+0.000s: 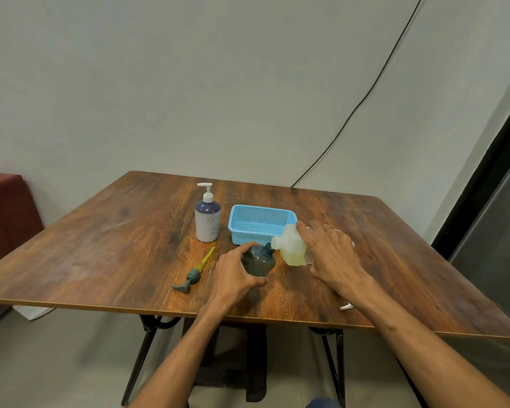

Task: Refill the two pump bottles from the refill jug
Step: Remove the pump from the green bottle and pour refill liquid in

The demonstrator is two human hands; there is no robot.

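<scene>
My left hand (235, 272) grips a dark grey round bottle (259, 260) standing on the table with its pump off and its neck open. My right hand (331, 254) holds the translucent refill jug (290, 245), tipped to the left so its mouth meets the grey bottle's neck; yellowish liquid shows inside the jug. The grey pump head with its yellow tube (194, 273) lies flat on the table, left of my left hand. A second pump bottle (207, 219), white with a dark blue top and white pump, stands upright behind it, untouched.
A light blue plastic basket (259, 223) sits just behind the jug and grey bottle. The wooden table (100, 245) ends close to my body. A small white object (346, 306) shows under my right wrist. A black cable runs down the wall at the right.
</scene>
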